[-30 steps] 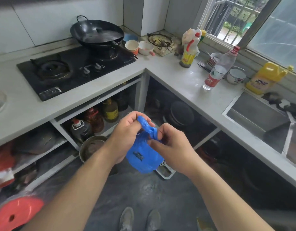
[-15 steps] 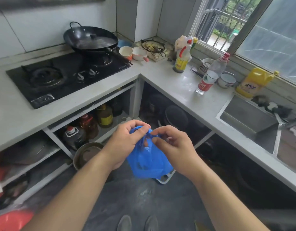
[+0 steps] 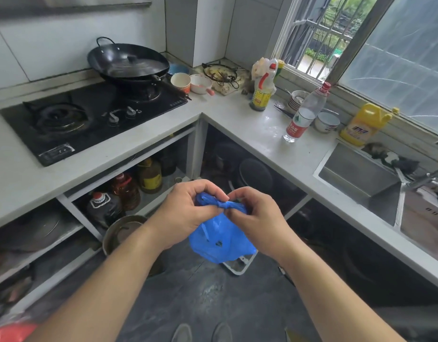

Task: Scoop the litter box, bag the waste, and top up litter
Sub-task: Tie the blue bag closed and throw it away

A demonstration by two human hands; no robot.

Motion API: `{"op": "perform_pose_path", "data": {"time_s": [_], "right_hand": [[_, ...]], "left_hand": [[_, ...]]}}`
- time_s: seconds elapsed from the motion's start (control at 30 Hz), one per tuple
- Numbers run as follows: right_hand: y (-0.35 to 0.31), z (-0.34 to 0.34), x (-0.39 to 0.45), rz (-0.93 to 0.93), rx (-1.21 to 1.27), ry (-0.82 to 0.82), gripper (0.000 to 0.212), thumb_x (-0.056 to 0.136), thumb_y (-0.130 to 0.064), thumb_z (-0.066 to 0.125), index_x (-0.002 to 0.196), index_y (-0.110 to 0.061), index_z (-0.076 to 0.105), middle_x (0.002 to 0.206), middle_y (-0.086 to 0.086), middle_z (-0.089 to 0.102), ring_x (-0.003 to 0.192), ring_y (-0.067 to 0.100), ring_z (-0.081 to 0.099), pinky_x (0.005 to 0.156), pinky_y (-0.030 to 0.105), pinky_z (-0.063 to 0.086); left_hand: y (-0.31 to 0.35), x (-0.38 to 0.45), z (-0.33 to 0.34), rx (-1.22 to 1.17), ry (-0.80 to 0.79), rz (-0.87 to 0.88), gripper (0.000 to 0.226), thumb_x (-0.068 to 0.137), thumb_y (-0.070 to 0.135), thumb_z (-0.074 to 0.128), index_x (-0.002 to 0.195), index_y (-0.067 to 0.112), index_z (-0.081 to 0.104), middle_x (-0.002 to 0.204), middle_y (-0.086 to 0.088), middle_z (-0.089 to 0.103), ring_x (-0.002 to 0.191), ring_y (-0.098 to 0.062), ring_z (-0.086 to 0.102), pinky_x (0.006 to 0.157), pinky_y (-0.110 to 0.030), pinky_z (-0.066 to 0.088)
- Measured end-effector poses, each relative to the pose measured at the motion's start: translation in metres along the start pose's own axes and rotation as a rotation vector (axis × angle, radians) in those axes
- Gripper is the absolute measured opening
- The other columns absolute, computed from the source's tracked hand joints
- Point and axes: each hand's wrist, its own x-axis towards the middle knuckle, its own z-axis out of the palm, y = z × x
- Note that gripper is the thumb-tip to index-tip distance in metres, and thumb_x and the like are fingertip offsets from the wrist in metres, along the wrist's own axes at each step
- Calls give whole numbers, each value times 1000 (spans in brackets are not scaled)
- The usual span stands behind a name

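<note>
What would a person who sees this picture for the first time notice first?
First comes the blue bag in the lower middle, held in the air by the left hand and the right hand, which pinch the two sides of a knot at its top. Next is the black wok on the stove at the upper left, then the yellow jug by the window on the right.

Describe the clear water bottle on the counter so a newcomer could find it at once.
Start at the window on the right, then drop to the grey countertop below it, just left of the sink. The water bottle stands upright there, in front of a white bowl. Unlike the yellow jug beside it, it is clear plastic with a red cap and red label.
</note>
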Motion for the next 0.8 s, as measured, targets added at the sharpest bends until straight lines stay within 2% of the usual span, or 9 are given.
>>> {"op": "perform_pose_path", "data": {"time_s": [0.1, 0.2, 0.27, 0.37, 0.43, 0.53, 0.63, 0.8], "right_hand": [[-1, 1, 0, -9, -65, -32, 13, 90, -21, 61, 89, -31, 70, 65, -7, 59, 54, 4, 44, 50, 20, 37], [-3, 2, -1, 46, -16, -104, 17, 92, -20, 57, 83, -26, 70, 57, -11, 50, 53, 7, 39, 52, 27, 33], [-5, 0, -2, 116, 58, -166, 13, 89, -24, 60, 83, -23, 71, 63, -1, 54, 61, 12, 44, 59, 34, 36], [-4, -5, -3, 247, 370, -250, 14, 78, -25, 63, 84, -16, 72, 84, 16, 63, 78, 27, 55, 71, 41, 42], [-2, -8, -5, 320, 558, -323, 23, 77, -29, 61, 88, -10, 69, 92, 19, 58, 82, 32, 49, 68, 38, 41], [0, -7, -8, 348, 681, -389, 29, 83, -31, 58, 98, -7, 65, 95, 19, 53, 75, 30, 44, 63, 33, 39], [0, -7, -8, 306, 681, -357, 10, 89, -18, 60, 85, -11, 66, 82, 13, 58, 67, 24, 46, 61, 33, 42], [5, -10, -7, 278, 614, -359, 12, 92, -4, 62, 82, -11, 59, 76, 10, 59, 64, 19, 52, 58, 30, 43]], "left_hand": [[-3, -2, 4, 58, 13, 80, 24, 83, -3, 74, 87, 21, 76, 92, -5, 73, 95, -27, 70, 88, -49, 58], [-5, -3, 7, 88, 55, 151, 26, 81, -3, 76, 86, 23, 77, 94, -2, 73, 96, -27, 70, 87, -46, 58], [-6, -4, 8, 88, 75, 181, 24, 79, -3, 78, 85, 20, 78, 93, 0, 73, 95, -27, 71, 85, -43, 59], [-6, -6, 9, 105, 94, 180, 19, 79, 1, 80, 83, 20, 78, 92, 3, 73, 95, -23, 71, 83, -35, 60], [-7, -5, 9, 88, 106, 177, 26, 79, -4, 78, 80, 22, 78, 91, 2, 74, 93, -23, 71, 83, -35, 60], [-9, -6, 9, 58, 124, 168, 32, 79, -8, 76, 79, 24, 78, 90, -1, 75, 92, -25, 72, 83, -35, 59], [-9, -10, 9, 49, 136, 155, 25, 79, -4, 78, 81, 22, 78, 90, -1, 76, 93, -23, 72, 83, -32, 58], [-8, -18, 14, 24, 159, 107, 22, 80, -4, 77, 88, 16, 78, 91, -3, 76, 93, -22, 72, 86, -37, 60]]}}
